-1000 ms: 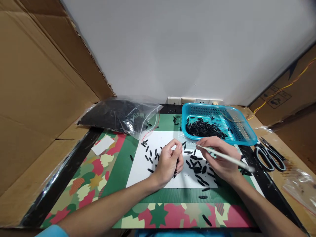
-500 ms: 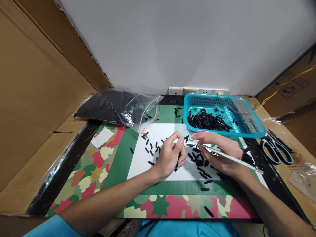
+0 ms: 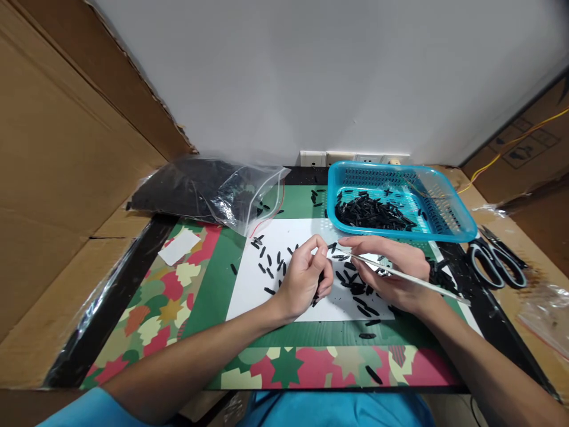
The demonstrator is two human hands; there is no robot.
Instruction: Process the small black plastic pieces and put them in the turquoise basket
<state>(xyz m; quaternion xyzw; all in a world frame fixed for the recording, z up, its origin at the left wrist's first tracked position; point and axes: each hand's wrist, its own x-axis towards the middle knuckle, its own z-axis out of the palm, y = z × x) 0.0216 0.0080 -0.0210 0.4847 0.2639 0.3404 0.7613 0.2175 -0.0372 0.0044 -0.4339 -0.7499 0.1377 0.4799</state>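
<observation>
My left hand (image 3: 307, 276) is closed over the white sheet (image 3: 249, 296), thumb pressed to the bent index finger. Dark slivers show under its curled fingers, seemingly small black strips (image 3: 318, 289) held in the palm. What the fingertips pinch is too small to tell. My right hand (image 3: 391, 267) is closed around long, thin, silver-white tweezers (image 3: 413, 277), whose tip points at the left fingertips. Around both hands, several short black strips (image 3: 362, 309) lie scattered on the sheet, with a denser cluster below the right hand.
Behind the right hand stands a blue plastic basket (image 3: 466, 228) with a heap of black strips. A clear zip bag (image 3: 191, 190) full of black material lies back left. Scissors (image 3: 495, 264) rest at the right edge. Cardboard (image 3: 66, 148) walls the left side.
The whole view has shifted slightly, with things sitting a little higher and further left. Both hands keep nearly the same pose, and the tweezers' tip stays by the left fingertips.
</observation>
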